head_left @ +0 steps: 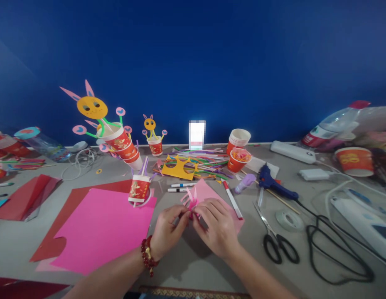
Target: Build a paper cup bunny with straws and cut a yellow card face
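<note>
Pink paper strips (193, 200) we pinched in our left fingers (173, 212) and right fingers (208, 211), probably to keep them bunched, scissors (266, 222) lying rightward.

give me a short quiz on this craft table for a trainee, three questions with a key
1. True or false: the blue glue gun lies farther from the person than the black-handled scissors.
2. Multiple choice: what are the left hand and right hand holding between their fingertips?
a) the roll of clear tape
b) a small pink craft piece
c) the yellow paper crown
3. Fill in the blank: the dark red bead bracelet is on the person's ____ wrist.

Key: 1. true; 2. b; 3. left
</note>
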The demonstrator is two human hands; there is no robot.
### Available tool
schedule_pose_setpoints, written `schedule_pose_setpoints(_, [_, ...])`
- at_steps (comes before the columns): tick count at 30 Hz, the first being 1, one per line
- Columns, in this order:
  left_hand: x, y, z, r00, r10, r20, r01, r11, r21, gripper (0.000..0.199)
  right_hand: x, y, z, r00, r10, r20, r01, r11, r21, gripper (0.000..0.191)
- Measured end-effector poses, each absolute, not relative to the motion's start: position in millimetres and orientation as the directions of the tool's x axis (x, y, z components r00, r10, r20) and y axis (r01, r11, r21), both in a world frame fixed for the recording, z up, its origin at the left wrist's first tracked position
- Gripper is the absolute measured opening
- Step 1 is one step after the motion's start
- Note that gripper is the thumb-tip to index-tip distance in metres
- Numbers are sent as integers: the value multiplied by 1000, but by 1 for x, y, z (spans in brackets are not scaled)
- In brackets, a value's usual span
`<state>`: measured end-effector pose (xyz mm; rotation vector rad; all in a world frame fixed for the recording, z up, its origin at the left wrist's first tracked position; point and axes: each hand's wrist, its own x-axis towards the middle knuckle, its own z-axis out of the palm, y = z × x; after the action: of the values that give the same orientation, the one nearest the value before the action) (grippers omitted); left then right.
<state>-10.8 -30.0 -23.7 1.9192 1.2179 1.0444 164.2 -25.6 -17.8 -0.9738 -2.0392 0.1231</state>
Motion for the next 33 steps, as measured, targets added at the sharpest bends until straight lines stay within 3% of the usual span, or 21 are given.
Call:
schedule_pose_setpoints(5, [-10, -30, -22, 252, 931, 265, 417, -351, 839, 25, 163, -25, -16, -294, 675, 677, 574, 691, -440, 15])
schedule_pose_setpoints(9, [-14, -25, -27, 178, 970, 165, 333, -218, 918, 29, 180, -15, -14, -192, 715, 672, 627, 617, -476, 15])
schedule_pose_setpoints(13, [-18, -18, -34, 98, 991, 95, 106, -106, 989, 31, 212, 4, -14, -36, 730, 682, 758, 465, -457, 14])
schedule_pose_setpoints(17, [-16, -14, -34, 122, 993, -3, -165, 24, 986, 31, 222, 12, -20, -24, 783, 622, 785, 400, -473, 20])
schedule_pose_setpoints(20, [-10, -15, -32, 282, 953, -107, -449, 230, 863, 30, 204, 6, -27, -40, 881, 472, 619, 393, -680, 17])
schedule_pose_setpoints(22, [-6, -16, -30, 402, 906, -128, -522, 342, 781, 32, 186, -2, -30, -106, 950, 292, 379, 310, -872, 21])
schedule_pose_setpoints(24, [-4, -18, -28, 498, 856, -137, -516, 420, 746, 34, 170, -9, -31, -195, 968, 160, 79, 178, -981, 27])
schedule_pose_setpoints(27, [-5, -21, -27, 644, 751, -143, -508, 560, 654, 36, 156, -16, -29, -217, 972, 93, -187, 52, -981, 32])
schedule_pose_setpoints(30, [-5, -23, -28, 716, 685, -132, -493, 631, 599, 39, 153, -19, -25, -209, 977, 49, -287, -13, -958, 31])
schedule_pose_setpoints(33, [-3, -25, -32, 730, 667, -147, -453, 635, 626, 42, 153, -22, -21, -274, 962, -9, -336, -104, -936, 30])
